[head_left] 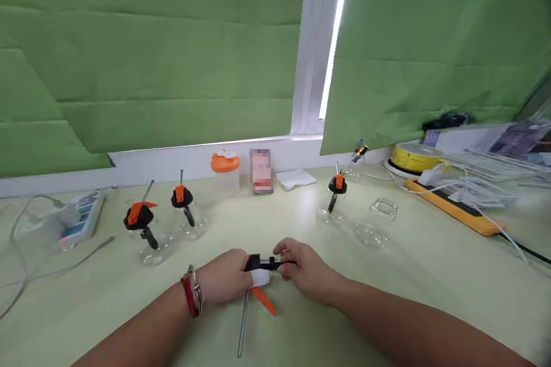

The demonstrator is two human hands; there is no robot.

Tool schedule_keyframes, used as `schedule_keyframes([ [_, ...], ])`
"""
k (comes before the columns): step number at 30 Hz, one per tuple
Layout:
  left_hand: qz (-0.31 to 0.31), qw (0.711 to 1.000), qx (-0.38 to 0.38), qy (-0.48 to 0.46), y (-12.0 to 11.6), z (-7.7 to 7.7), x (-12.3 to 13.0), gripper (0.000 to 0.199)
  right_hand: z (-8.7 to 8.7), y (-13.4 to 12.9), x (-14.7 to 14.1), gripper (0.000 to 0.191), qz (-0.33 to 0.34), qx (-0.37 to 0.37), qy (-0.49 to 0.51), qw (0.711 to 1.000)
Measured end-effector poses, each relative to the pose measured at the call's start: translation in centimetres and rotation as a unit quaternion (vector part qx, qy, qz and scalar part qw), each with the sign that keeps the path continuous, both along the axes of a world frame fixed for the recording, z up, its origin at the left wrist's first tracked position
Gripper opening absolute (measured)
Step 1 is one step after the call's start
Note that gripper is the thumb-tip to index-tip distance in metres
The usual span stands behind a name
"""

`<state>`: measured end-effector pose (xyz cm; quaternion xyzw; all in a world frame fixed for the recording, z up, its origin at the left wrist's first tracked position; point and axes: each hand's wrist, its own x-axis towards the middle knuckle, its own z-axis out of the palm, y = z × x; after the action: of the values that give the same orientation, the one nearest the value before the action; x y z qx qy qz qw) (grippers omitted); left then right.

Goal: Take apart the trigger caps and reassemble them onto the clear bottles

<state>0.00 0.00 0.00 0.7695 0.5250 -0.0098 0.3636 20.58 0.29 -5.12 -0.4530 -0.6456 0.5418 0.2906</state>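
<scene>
Low in the middle, my left hand [226,276] grips a black bottle lid [252,262] with an orange lever [263,301] and a thin metal tube [243,324] pointing down toward me. A white wrap [260,277] covers my left thumb. From the other side, my right hand [303,268] pinches the black end of the lid's stem [287,264] between thumb and fingers. Similar lids sit on a glass bottle [157,252] and a second glass bottle [196,228] at left, and a third glass bottle [329,215] at right. An open glass jar [374,232] stands beside that one.
Against the wall are an orange-lidded container [226,175], a pixelated box [261,172] and a white tissue [295,178]. A jar with screwdrivers [355,169] stands behind. Power strips [81,221] and cables lie left; an orange-edged strip [456,206] and yellow tape roll [413,157] lie right.
</scene>
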Motion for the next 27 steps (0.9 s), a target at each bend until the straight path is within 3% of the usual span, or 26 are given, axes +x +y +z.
schedule_keyframes([
  [9, 0.004, 1.000, 0.018, 0.005, -0.3, 0.1, 0.8, 0.039, 0.8, -0.9, -0.2, 0.022, 0.002, 0.020, -0.051, 0.999],
  [27, 0.006, 1.000, 0.009, -0.016, -0.6, 0.2, 0.6, 0.042, 1.1, -1.0, -0.2, 0.018, -0.003, 0.035, -0.055, 0.998],
])
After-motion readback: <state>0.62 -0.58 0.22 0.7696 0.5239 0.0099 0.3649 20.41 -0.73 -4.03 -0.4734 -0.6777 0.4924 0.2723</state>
